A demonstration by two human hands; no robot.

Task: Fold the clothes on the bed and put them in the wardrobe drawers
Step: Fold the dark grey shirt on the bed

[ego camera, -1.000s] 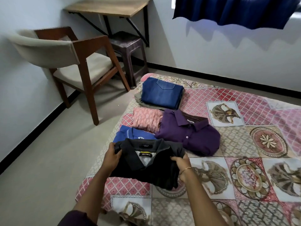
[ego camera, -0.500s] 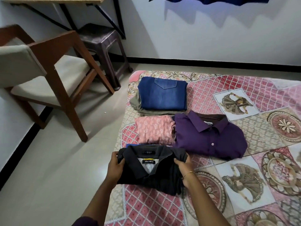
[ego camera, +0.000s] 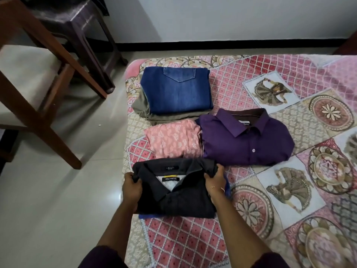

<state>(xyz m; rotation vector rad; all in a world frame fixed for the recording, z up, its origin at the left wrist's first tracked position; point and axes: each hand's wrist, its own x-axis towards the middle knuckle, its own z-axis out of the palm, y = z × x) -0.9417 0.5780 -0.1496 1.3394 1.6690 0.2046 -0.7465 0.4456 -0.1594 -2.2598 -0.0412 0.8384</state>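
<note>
A folded black polo shirt (ego camera: 179,198) lies at the near left corner of the bed, on top of a blue garment (ego camera: 227,185) whose edges peek out. My left hand (ego camera: 132,187) grips its left side at the collar. My right hand (ego camera: 215,183) grips its right side. Behind it sit a folded pink patterned cloth (ego camera: 173,139) and a folded purple shirt (ego camera: 247,140). Farther back, folded blue jeans (ego camera: 176,90) rest on a grey-olive garment (ego camera: 141,108).
The bed's patterned pink quilt (ego camera: 289,190) spreads to the right. A wooden chair with a cream seat (ego camera: 48,93) stands on the tiled floor at left, a dark plastic stool (ego camera: 77,20) behind it. A white wall with a black skirting runs along the back.
The view has dropped lower and closer to the bed. The black shirt has come down from my raised hands onto the blue garment, which is now almost covered.
</note>
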